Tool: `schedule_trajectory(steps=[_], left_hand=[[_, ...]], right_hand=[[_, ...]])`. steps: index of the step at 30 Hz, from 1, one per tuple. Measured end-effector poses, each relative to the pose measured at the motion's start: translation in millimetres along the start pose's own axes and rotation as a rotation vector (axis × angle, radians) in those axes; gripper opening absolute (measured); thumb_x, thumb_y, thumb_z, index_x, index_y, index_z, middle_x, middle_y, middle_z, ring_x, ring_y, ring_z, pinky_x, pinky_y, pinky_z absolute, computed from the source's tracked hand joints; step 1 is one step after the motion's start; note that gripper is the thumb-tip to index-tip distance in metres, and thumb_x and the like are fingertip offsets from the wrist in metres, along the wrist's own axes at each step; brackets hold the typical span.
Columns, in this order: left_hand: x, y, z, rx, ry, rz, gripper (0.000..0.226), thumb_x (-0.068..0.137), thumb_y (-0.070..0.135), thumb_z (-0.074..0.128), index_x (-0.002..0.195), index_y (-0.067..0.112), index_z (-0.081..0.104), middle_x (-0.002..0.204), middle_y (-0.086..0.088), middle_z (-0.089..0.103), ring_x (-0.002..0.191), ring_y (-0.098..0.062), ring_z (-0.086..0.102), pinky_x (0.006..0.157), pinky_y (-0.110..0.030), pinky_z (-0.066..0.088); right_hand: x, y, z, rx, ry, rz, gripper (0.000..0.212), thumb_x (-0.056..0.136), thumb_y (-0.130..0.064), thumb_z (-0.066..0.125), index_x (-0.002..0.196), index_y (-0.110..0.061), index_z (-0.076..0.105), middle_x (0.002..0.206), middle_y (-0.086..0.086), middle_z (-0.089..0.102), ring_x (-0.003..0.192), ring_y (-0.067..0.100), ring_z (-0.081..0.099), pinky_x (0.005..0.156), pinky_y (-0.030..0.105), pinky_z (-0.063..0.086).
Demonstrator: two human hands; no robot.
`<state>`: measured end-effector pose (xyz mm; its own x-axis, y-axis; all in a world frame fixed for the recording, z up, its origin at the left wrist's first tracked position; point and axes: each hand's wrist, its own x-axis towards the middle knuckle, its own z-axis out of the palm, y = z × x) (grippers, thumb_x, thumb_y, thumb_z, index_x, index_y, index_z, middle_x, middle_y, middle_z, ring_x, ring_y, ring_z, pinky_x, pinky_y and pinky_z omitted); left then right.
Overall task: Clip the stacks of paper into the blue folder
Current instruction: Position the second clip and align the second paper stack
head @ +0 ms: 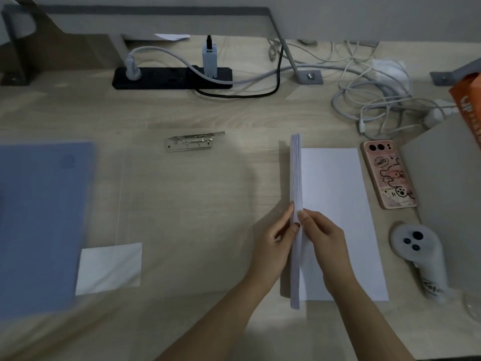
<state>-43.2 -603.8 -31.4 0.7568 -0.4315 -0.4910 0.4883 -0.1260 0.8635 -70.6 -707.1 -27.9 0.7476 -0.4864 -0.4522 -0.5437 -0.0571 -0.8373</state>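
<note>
White paper is what I have in hand: the stack of paper (296, 178) stands on its long edge, right of centre in the frame, running from mid-frame down towards the lower edge. My left hand (276, 246) lies against its left face with the thumb at the top edge, and my right hand (325, 241) meets it from the other side, fingers lightly curled. Both pinch the stack near its middle, and neither hand holds anything else.

I judge it light but floppy, since loose sheets fan and slide apart. I would keep hold at the middle of the long edge and square it on the desk (208, 204). One loose sheet (338, 204) lies flat just right of it. The blue folder (39, 217) lies far left, and the metal clip (191, 142) sits apart, upper centre.
</note>
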Motion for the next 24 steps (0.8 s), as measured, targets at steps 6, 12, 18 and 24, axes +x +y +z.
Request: schedule_trajectory(steps=[6,12,18,24], left_hand=[[2,-2,-2,-0.002,0.003,-0.014,0.045,0.096,0.016,0.044,0.140,0.023,0.036,0.128,0.019,0.045,0.094,0.032,0.045,0.079,0.005,0.038],[1,-5,-1,0.043,0.017,-0.015,0.047,0.095,0.020,0.046,0.141,0.026,0.035,0.129,0.022,0.046,0.103,0.023,0.047,0.083,0.003,0.039],[0,-5,-8,0.265,0.172,-0.013,0.047,0.098,0.020,0.039,0.143,0.029,0.030,0.119,0.027,0.053,0.100,0.010,0.053,0.076,0.004,0.037],[2,-7,-10,0.480,0.166,0.039,0.057,0.099,0.016,0.033,0.148,0.029,0.007,0.153,0.010,0.026,0.125,-0.013,0.050,0.102,-0.025,0.043]], right_hand=[[0,-1,3,0.021,-0.003,-0.005,0.011,0.090,-0.032,0.052,0.094,-0.036,0.062,0.111,-0.005,0.064,0.106,0.010,0.056,0.092,0.026,0.043],[3,3,2,-0.012,0.021,0.002,0.022,0.091,-0.029,0.052,0.109,-0.023,0.063,0.117,0.001,0.063,0.110,0.015,0.056,0.099,0.031,0.043],[6,9,8,-0.087,0.102,-0.008,0.018,0.090,-0.028,0.053,0.102,-0.021,0.064,0.113,-0.004,0.063,0.103,0.009,0.057,0.080,0.009,0.038],[5,6,13,-0.195,0.136,-0.041,0.008,0.092,-0.026,0.050,0.091,-0.026,0.057,0.103,-0.008,0.058,0.092,0.004,0.051,0.067,0.002,0.030]])
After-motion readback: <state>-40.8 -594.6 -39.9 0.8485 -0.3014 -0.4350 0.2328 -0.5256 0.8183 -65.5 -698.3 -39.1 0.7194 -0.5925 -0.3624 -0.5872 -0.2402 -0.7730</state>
